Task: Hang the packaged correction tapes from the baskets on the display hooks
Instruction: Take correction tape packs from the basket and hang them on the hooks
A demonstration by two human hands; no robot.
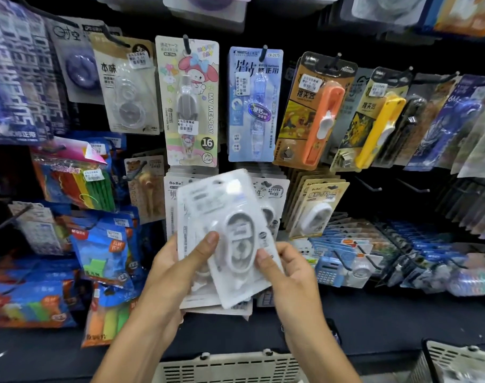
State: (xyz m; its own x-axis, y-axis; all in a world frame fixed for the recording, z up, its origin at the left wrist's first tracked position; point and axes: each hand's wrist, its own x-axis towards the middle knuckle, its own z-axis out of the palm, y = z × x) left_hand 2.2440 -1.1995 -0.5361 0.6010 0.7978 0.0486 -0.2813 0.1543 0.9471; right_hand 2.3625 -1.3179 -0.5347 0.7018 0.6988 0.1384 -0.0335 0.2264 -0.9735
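Observation:
A stack of white packaged correction tapes is held up in front of the display wall. My left hand grips the stack from the left, thumb across its front. My right hand pinches the lower right edge of the front pack, which is tilted. Behind the stack hang matching white packs on a hook in the lower row. A beige basket sits below at the frame's bottom edge, its contents hidden.
Upper hooks carry a My Melody tape, a blue tape pack, and orange and yellow tools. Bare black hooks stick out at right. Coloured stationery packs crowd the left. A second basket sits bottom right.

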